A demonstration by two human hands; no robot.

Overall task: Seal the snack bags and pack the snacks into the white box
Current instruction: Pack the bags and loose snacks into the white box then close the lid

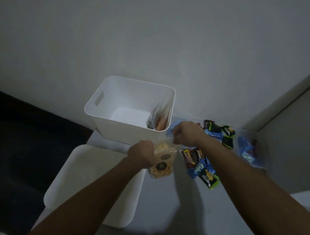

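Clear plastic, the snack bag (163,158) hung just near of the white box (131,108), above the counter (156,199), pinched along its top edge by the left hand (141,153) and right hand (186,133), fingers curled on it. It looked light, limp and slippery, its crackers fragile; best held at the top strip. Loose snack packets (200,165) lay to the right.

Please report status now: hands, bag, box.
Left hand and right hand both pinch top of clear snack bag. White box holds one bag already. Loose snacks beside, not blocking.
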